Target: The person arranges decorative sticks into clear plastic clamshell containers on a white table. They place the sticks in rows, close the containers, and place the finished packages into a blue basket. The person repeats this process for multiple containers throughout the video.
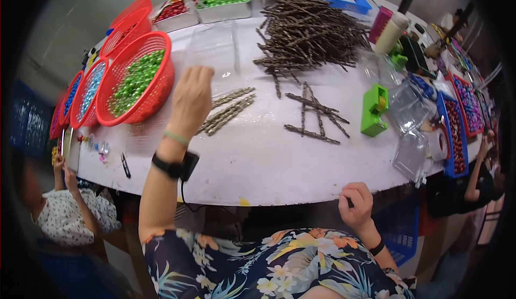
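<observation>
My left hand (192, 97) reaches over the table, back of the hand up. Its fingers are curled under and closed; what they hold, if anything, is hidden. Just right of it lie several gold glittery sticks (231, 113), side by side at a slant. Beyond the hand is a flat clear plastic sheet or bag (215, 44). At the near table edge my right hand (356, 205) is loosely closed, with nothing visible in it. Several dark brown glittery sticks (317, 111) lie crossed at centre right, in front of a large heap of similar sticks (312, 33).
Red baskets on the left include one of green beads (169, 73). Metal trays of coloured beads (226, 11) line the back. A green tape dispenser (374, 111) and clear plastic boxes (411, 148) stand right. A small black tool (125, 166) lies front left. Other people sit both sides.
</observation>
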Tool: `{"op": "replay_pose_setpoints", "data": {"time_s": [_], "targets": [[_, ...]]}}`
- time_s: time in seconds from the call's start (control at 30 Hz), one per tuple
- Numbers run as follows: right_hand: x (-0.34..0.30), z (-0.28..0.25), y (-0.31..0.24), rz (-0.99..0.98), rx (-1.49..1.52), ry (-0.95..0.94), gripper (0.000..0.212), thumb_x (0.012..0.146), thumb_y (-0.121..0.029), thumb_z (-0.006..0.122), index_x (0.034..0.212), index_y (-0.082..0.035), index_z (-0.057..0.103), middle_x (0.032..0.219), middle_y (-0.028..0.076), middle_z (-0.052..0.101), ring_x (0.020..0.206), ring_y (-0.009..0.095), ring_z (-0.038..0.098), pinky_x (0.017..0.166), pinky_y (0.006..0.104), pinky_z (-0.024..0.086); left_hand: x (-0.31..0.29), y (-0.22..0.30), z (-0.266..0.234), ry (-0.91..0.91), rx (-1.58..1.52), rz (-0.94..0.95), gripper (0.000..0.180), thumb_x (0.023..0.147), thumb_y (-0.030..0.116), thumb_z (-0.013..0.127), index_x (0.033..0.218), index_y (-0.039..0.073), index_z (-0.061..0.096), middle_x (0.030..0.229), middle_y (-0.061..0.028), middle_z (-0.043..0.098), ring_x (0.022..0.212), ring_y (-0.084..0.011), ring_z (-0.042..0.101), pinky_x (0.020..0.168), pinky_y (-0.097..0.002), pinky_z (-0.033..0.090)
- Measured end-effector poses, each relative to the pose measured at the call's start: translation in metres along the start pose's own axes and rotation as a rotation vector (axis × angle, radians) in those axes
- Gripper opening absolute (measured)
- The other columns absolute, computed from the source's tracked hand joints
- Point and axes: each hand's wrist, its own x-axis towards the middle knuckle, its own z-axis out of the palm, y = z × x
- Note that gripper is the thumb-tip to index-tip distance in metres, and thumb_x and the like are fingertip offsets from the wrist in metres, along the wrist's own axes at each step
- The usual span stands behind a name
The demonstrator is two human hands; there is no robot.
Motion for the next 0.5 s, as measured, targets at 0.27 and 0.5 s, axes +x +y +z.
{"op": "replay_pose_setpoints", "data": {"time_s": [0.27,0.5], "targets": [[0.044,-0.001,0.017,-0.031,0.006,-0.050,0.013,0.076,0.001,0.071,0.086,-0.005,0.064,0.088,0.011,0.065,0.076,0.030,0.063,0.068,0.0383,0.050,-0.112,0.102,-0.078,-0.291,-0.433,0.073,0.020,0.080,-0.006,0.062,0.095,0.005,0.056,0.099,-0.0111,0.059,0.100,-0.0305,0.063,0.113,-0.0569,0.039],[0.110,0.023,0.044,-0.143,-0.164,-0.176,0.012,0.079,-0.006,0.074,0.089,-0.005,0.066,0.090,0.009,0.061,0.088,0.029,0.060,0.080,0.0389,0.048,-0.159,0.115,-0.058,-0.576,-0.380,0.204,0.028,0.084,0.012,0.067,0.111,0.008,0.062,0.137,-0.0086,0.059,0.139,-0.0290,0.048,0.120,-0.0562,0.027]]}}
